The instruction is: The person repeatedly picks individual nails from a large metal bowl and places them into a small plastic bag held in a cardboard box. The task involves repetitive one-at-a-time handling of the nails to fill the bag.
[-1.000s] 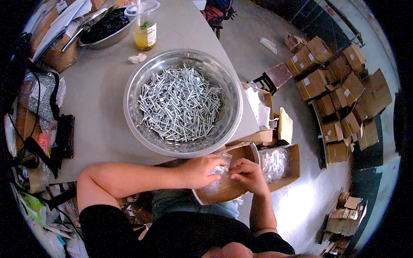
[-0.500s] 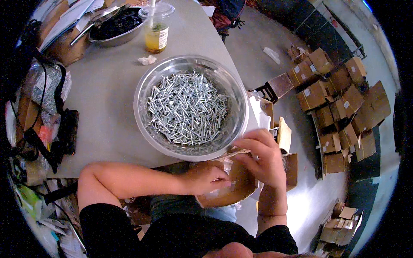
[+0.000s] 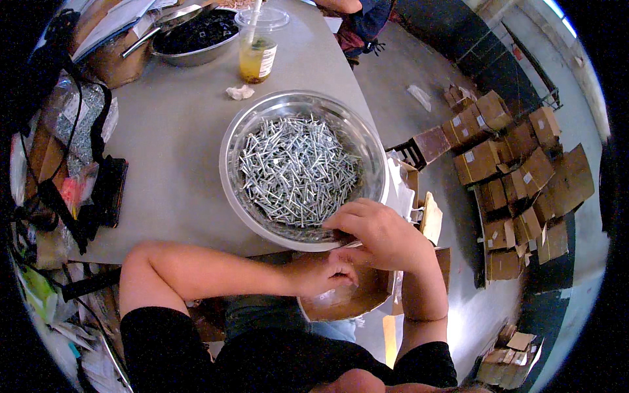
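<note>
A large clear-walled round bowl [image 3: 237, 208] full of loose, silver, screw-like fasteners [image 3: 298, 170] stands at the table's near edge. My right hand [image 3: 380, 234] reaches over its near right rim, fingertips at the edge of the pile. The thumb is apart from those fingers, outside the rim and close to my left hand. Below the rim, my left hand [image 3: 321, 274] is closed, its fingers curled together; what they hold is hidden. Under both hands an open cardboard box [image 3: 367, 296] sits at my lap, with clear plastic inside.
A drink cup with straw [image 3: 257, 59], crumpled tissue [image 3: 240, 92] and metal basin of black pieces [image 3: 196, 39] stand beyond the bowl. Bagged fasteners [image 3: 85, 124] lie left. Cardboard boxes [image 3: 517, 190] are stacked on the right. Part of another person [image 3: 367, 23] shows at the far edge.
My right hand has moved left and over the bowl's rim to the fasteners. My left hand stays closed near the box. The whole view has shifted slightly.
</note>
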The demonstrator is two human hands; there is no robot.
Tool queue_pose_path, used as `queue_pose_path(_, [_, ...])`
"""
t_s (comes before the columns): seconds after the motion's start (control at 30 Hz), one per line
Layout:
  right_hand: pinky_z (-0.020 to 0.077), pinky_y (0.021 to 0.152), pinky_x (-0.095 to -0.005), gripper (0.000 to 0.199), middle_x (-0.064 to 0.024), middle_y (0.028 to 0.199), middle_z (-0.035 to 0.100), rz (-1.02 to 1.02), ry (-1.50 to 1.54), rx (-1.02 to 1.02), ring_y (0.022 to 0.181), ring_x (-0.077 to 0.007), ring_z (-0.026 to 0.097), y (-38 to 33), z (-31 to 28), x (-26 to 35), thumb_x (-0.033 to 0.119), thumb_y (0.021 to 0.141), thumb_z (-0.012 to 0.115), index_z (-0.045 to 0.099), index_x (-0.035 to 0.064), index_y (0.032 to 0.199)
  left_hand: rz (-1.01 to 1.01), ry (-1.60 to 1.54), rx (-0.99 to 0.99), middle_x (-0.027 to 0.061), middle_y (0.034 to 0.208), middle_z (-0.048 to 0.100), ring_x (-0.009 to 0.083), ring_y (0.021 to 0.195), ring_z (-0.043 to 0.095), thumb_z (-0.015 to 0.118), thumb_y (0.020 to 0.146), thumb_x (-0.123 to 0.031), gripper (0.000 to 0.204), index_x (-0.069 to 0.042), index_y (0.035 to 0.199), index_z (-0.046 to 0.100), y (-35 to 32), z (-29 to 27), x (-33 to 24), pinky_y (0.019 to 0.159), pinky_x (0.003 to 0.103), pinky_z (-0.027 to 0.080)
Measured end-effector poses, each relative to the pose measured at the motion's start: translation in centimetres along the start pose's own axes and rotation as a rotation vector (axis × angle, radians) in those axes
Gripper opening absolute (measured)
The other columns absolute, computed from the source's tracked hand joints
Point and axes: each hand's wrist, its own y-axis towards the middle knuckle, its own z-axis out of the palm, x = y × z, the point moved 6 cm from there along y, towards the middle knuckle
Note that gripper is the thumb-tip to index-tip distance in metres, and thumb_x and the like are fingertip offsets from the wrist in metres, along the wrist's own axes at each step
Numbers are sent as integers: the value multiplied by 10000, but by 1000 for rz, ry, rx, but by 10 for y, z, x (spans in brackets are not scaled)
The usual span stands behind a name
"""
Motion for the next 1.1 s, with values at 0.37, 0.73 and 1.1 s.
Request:
queue_pose_path(0.37, [501, 788, -434, 411, -134, 944, 601, 45, -128, 94, 930, -342, 589, 11, 10, 0, 363, 696, 722, 617, 34, 920, -118, -164, 122, 96, 845, 621, 232, 817, 596, 633, 869, -245, 217, -32, 839, 610, 0, -5, -14, 756, 358, 462])
queue_pose_path(0.73, [550, 741, -340, 191, -103, 973, 694, -6, 54, -63, 868, -270, 678, -13, -13, 12, 10, 706, 691, 697, 50, 892, 126, -175, -189, 109, 871, 656, 237, 815, 623, 617, 870, -225, 214, -15, 880, 657, 3, 4, 10, 747, 359, 477])
queue_pose_path(1.1, [545, 731, -308, 151, -120, 883, 698, 189, 199, -492, 842, -229, 684, -64, -15, 2, -68, 683, 687, 678, 18, 807, -54, -351, -89, 67, 748, 625, 156, 670, 562, 686, 845, -238, 230, -15, 809, 639, 6, -6, 3, 638, 314, 446])
